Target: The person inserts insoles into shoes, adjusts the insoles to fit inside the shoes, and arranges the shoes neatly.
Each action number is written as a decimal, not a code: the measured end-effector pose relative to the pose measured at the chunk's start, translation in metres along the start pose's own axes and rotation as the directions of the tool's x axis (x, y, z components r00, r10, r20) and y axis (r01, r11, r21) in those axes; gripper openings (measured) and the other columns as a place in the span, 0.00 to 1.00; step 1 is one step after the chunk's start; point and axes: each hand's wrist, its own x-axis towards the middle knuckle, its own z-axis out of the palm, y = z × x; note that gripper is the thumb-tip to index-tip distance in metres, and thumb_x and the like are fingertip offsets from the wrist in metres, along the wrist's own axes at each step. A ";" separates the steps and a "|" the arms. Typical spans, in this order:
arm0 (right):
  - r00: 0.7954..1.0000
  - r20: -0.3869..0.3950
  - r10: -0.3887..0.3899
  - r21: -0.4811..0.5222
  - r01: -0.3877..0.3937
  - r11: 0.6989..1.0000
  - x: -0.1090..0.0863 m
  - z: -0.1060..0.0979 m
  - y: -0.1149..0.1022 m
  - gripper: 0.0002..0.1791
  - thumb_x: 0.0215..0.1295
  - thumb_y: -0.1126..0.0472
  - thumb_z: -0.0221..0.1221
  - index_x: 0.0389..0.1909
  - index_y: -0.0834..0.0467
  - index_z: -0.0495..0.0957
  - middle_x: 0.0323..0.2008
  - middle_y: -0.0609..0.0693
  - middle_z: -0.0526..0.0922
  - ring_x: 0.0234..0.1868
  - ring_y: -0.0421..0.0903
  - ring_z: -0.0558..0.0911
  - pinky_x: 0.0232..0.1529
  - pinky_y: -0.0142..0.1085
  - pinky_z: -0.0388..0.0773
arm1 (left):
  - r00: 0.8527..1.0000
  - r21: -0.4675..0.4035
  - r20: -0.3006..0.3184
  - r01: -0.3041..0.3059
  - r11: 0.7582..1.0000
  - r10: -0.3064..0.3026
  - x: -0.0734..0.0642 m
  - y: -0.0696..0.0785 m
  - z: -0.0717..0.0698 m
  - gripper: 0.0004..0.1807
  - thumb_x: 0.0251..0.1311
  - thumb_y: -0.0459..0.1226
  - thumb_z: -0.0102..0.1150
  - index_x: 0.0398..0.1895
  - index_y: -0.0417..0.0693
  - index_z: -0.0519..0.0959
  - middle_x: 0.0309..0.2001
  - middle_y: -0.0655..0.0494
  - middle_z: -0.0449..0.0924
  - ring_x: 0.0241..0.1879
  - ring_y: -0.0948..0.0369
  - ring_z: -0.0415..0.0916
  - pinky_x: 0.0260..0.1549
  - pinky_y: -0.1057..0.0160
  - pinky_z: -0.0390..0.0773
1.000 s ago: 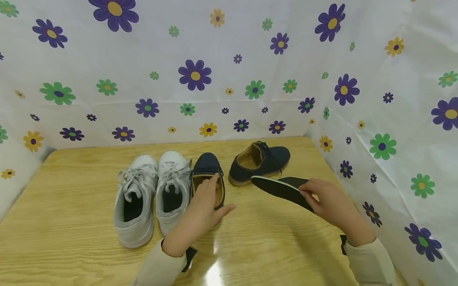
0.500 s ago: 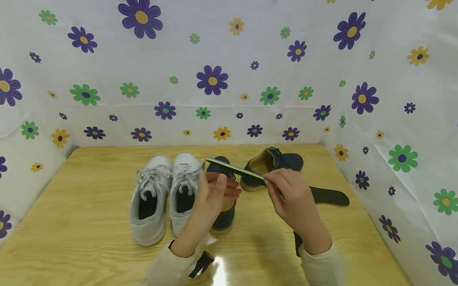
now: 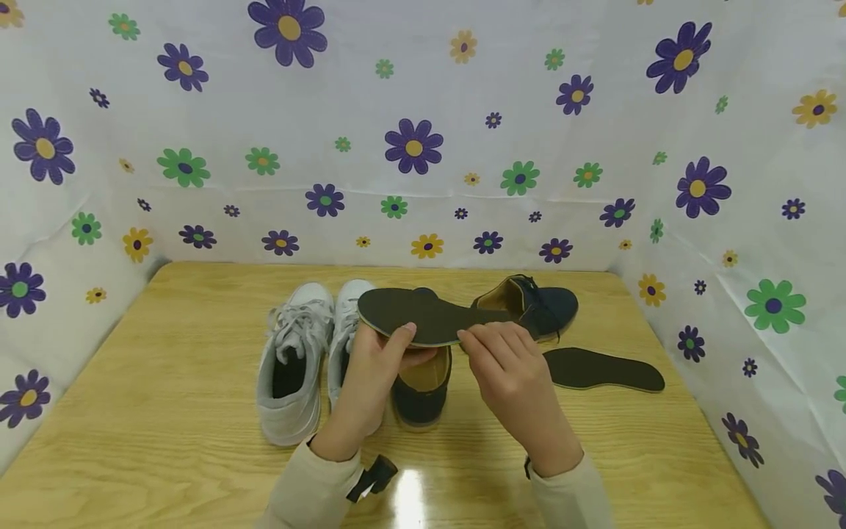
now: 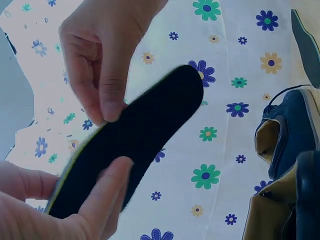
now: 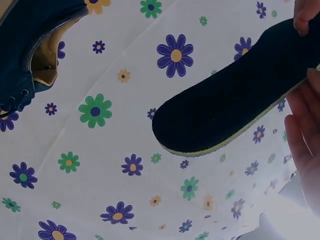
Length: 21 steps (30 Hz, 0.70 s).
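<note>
A black insole (image 3: 436, 316) with a thin yellowish edge is held up above the table, dark face up in the head view. My left hand (image 3: 366, 382) grips its broad end, thumb on the dark face and fingers underneath. With thumb and fingertips my right hand (image 3: 515, 386) pinches the near edge around the middle, as the left wrist view also shows. The narrow end of the insole reaches right, past the right hand. Below it stands a navy lace-up shoe (image 3: 421, 404) with a tan lining, its front mostly hidden by the insole and left hand.
A second navy shoe (image 3: 555, 308) lies turned to the right at the back. Another black insole (image 3: 604, 369) is flat on the wooden table (image 3: 165, 411) at right. Two white sneakers (image 3: 294, 397) stand left of the navy shoe. A flowered cloth (image 3: 357, 95) hangs behind and at the sides.
The right hand has brought the insole leftward over the navy shoe, leaving the other insole on the table. The left hand has risen from the shoe and taken hold of the insole, now turned face up.
</note>
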 end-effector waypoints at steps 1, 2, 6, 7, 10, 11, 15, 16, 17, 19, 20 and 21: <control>1.000 0.004 0.002 0.004 -0.002 1.000 0.000 0.000 0.000 0.11 0.57 0.75 0.62 0.41 0.65 0.83 0.37 0.55 0.82 0.38 0.51 0.80 0.47 0.42 0.76 | 1.000 -0.002 -0.006 0.001 1.000 -0.001 0.000 0.000 0.000 0.18 0.70 0.29 0.43 0.62 0.39 0.61 0.55 0.39 0.71 0.45 0.54 0.80 0.45 0.50 0.79; 1.000 0.008 0.005 0.014 -0.005 1.000 -0.001 0.001 0.001 0.09 0.58 0.74 0.61 0.40 0.65 0.83 0.37 0.55 0.82 0.38 0.51 0.80 0.47 0.42 0.76 | 1.000 -0.003 -0.015 -0.003 1.000 0.003 0.001 -0.001 -0.001 0.18 0.70 0.28 0.43 0.62 0.40 0.61 0.55 0.39 0.71 0.45 0.54 0.80 0.45 0.52 0.79; 0.999 0.013 0.042 0.066 -0.043 0.997 -0.001 0.000 0.005 0.06 0.65 0.68 0.59 0.37 0.65 0.83 0.36 0.55 0.82 0.37 0.51 0.80 0.45 0.42 0.77 | 0.997 0.030 -0.063 -0.033 0.999 0.035 0.004 -0.002 -0.004 0.17 0.68 0.26 0.43 0.59 0.38 0.63 0.51 0.39 0.72 0.40 0.56 0.80 0.42 0.56 0.81; 0.998 0.013 0.060 0.072 -0.060 0.996 -0.002 -0.001 0.007 0.07 0.67 0.66 0.58 0.38 0.65 0.83 0.36 0.56 0.82 0.38 0.52 0.80 0.45 0.42 0.77 | 0.996 0.044 -0.081 -0.039 0.998 0.042 0.005 -0.002 -0.005 0.17 0.68 0.26 0.43 0.59 0.37 0.63 0.50 0.39 0.72 0.38 0.58 0.81 0.41 0.56 0.81; 0.989 0.027 0.145 0.107 -0.147 0.983 -0.004 -0.007 0.012 0.16 0.68 0.56 0.58 0.43 0.67 0.82 0.40 0.58 0.81 0.42 0.54 0.79 0.45 0.44 0.77 | 0.993 0.110 -0.109 -0.022 0.994 0.034 0.009 0.000 -0.012 0.17 0.67 0.25 0.44 0.58 0.37 0.64 0.48 0.39 0.73 0.35 0.60 0.81 0.38 0.57 0.82; 0.984 0.041 0.174 0.116 -0.177 0.977 -0.005 -0.009 0.013 0.19 0.67 0.54 0.58 0.45 0.67 0.80 0.42 0.59 0.80 0.44 0.55 0.79 0.46 0.45 0.77 | 0.994 0.130 -0.107 -0.013 0.991 0.027 0.011 0.001 -0.015 0.16 0.67 0.25 0.45 0.58 0.37 0.65 0.48 0.39 0.74 0.35 0.61 0.81 0.37 0.57 0.82; 0.958 0.132 0.255 0.134 -0.273 0.953 -0.006 -0.009 0.010 0.34 0.56 0.47 0.67 0.55 0.67 0.75 0.48 0.61 0.75 0.48 0.56 0.75 0.46 0.46 0.76 | 0.998 0.242 -0.064 0.005 0.970 0.011 0.015 0.007 -0.026 0.17 0.67 0.25 0.48 0.58 0.37 0.69 0.47 0.38 0.75 0.33 0.63 0.81 0.34 0.59 0.82; 0.948 0.166 0.271 0.129 -0.294 0.947 -0.005 -0.007 0.007 0.37 0.52 0.46 0.70 0.56 0.68 0.74 0.49 0.62 0.74 0.48 0.56 0.75 0.45 0.45 0.76 | 0.999 0.266 -0.049 -0.004 0.964 0.017 0.015 0.007 -0.027 0.16 0.67 0.26 0.48 0.57 0.37 0.69 0.46 0.37 0.76 0.32 0.63 0.81 0.33 0.59 0.82; 0.938 0.198 0.285 0.120 -0.312 0.943 -0.004 -0.005 0.004 0.41 0.48 0.46 0.72 0.57 0.68 0.73 0.50 0.62 0.74 0.48 0.56 0.74 0.45 0.45 0.77 | 0.999 0.291 -0.034 -0.018 0.957 0.029 0.015 0.008 -0.028 0.16 0.66 0.26 0.49 0.56 0.36 0.70 0.44 0.37 0.76 0.31 0.63 0.81 0.32 0.59 0.82; 0.908 0.267 0.323 0.097 -0.359 0.928 -0.001 -0.002 -0.003 0.46 0.43 0.46 0.75 0.59 0.69 0.71 0.51 0.62 0.72 0.48 0.56 0.74 0.41 0.43 0.78 | 0.999 0.341 -0.008 -0.043 0.939 0.049 0.015 0.007 -0.028 0.14 0.66 0.26 0.51 0.54 0.36 0.72 0.40 0.38 0.78 0.28 0.63 0.81 0.30 0.58 0.82; 0.889 0.299 0.347 0.083 -0.386 0.919 0.000 0.000 -0.007 0.48 0.43 0.44 0.75 0.60 0.69 0.70 0.51 0.62 0.72 0.49 0.56 0.74 0.41 0.43 0.78 | 0.998 0.363 0.006 -0.056 0.930 0.057 0.015 0.006 -0.028 0.13 0.65 0.27 0.51 0.52 0.35 0.73 0.38 0.38 0.79 0.27 0.62 0.80 0.30 0.57 0.82; 0.870 0.326 0.371 0.068 -0.413 0.908 0.001 0.001 -0.010 0.49 0.42 0.43 0.75 0.61 0.70 0.69 0.51 0.62 0.71 0.49 0.56 0.74 0.41 0.43 0.79 | 0.998 0.382 0.020 -0.065 0.922 0.062 0.015 0.005 -0.027 0.12 0.65 0.27 0.52 0.51 0.36 0.74 0.36 0.39 0.79 0.26 0.62 0.80 0.29 0.57 0.82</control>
